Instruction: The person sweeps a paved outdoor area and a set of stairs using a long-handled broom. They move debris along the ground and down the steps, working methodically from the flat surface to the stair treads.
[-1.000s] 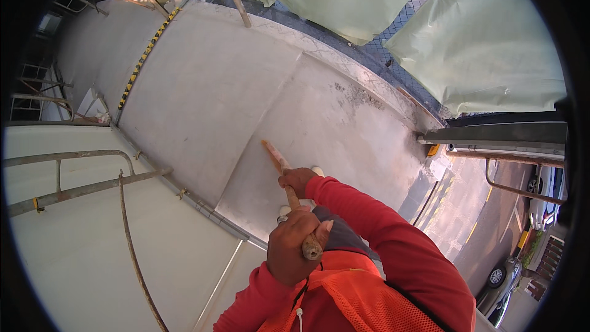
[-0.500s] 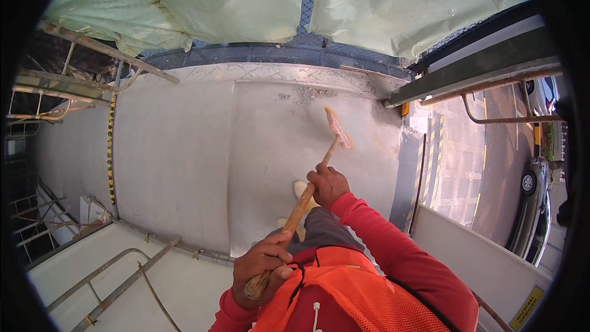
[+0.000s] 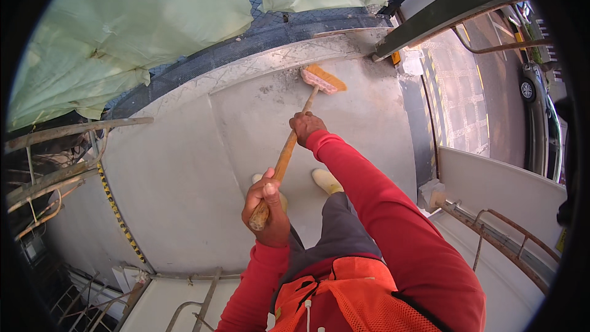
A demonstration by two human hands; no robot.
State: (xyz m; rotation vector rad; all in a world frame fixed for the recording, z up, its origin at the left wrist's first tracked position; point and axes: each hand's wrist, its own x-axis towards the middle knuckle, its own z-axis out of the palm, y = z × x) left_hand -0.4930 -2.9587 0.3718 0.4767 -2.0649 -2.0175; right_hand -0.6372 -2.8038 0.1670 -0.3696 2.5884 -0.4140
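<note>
- Broom head [image 3: 323, 78] has swung out farther since half a second ago, now by the concrete slab's [image 3: 184, 172] far edge.
- Left hand [image 3: 265, 210] grip wraps the handle's butt.
- Right hand [image 3: 306, 128] grip clamps mid-handle; looks light, stiff, easy two-handed.

broom [image 3: 322, 79] orange/pink | sleeve [image 3: 393, 209] red | vest [image 3: 350, 301] orange

The left boot [image 3: 265, 185] is mostly hidden behind the left hand [image 3: 265, 212], and the car [image 3: 536, 117] seems cut off.
</note>
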